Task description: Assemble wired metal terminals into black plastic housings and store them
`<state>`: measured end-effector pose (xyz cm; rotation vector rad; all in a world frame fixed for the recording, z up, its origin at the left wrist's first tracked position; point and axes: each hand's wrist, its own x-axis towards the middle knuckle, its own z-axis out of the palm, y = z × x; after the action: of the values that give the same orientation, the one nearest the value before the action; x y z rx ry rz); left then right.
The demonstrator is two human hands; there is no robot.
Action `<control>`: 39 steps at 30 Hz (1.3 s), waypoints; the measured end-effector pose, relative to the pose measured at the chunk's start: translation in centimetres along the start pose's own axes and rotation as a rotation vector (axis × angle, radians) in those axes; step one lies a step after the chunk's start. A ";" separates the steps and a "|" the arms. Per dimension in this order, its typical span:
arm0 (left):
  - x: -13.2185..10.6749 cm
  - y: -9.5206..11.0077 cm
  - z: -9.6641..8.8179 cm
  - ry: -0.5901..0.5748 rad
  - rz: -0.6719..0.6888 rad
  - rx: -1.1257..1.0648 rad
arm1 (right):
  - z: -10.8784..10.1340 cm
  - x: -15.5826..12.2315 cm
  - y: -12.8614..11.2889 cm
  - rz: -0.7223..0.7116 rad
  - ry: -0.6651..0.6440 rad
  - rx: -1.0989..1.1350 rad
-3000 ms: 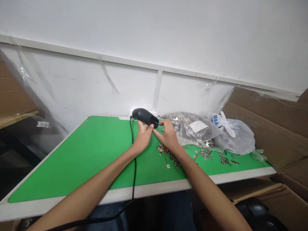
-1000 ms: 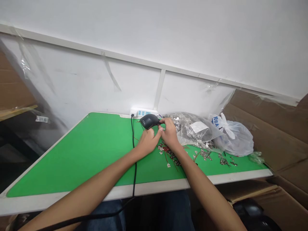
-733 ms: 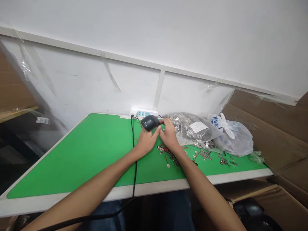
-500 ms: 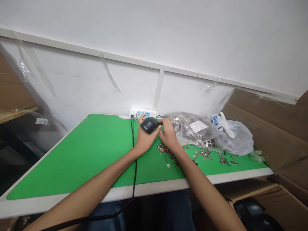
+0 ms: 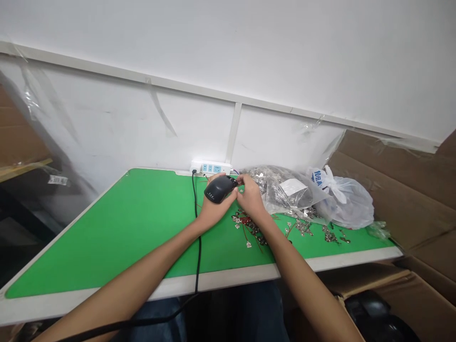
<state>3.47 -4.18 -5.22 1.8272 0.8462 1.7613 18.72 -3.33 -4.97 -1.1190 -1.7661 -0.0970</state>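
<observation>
A black rounded plastic housing point(image 5: 218, 189), shaped rather like a computer mouse, is held above the green table. My left hand point(image 5: 213, 212) is closed around it from below and the left, with the thumb along its near right side. At its right end, where small openings or parts show, the fingers of my right hand point(image 5: 250, 195) are pinched together; what lies between them is too small to make out. Below my right hand lies a pile of small metal parts with red wires point(image 5: 249, 223).
A white power strip point(image 5: 216, 168) stands at the wall, with a black cable point(image 5: 199, 256) running across the green table point(image 5: 107, 228). To the right are a clear bag of metal parts point(image 5: 274, 183), a tied white bag point(image 5: 351, 202) and a cardboard box point(image 5: 409, 294) holding black pieces.
The black housing has tilted in my left hand, so its right end with the small openings shows more. My left fingers have lowered behind it. My right hand stays close at that end.
</observation>
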 end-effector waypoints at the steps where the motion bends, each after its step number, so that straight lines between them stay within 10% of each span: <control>1: 0.0 0.0 0.0 -0.006 0.000 0.002 | 0.0 0.0 0.0 0.000 -0.004 0.001; 39: 1.0 -1.2 -0.8 -0.020 -0.315 -0.135 | -0.2 -0.5 -0.2 -0.034 -0.081 -0.015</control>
<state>2.54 -2.68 -5.28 1.5283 0.9263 1.5580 18.80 -3.88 -5.23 -1.1174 -1.8593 -0.0873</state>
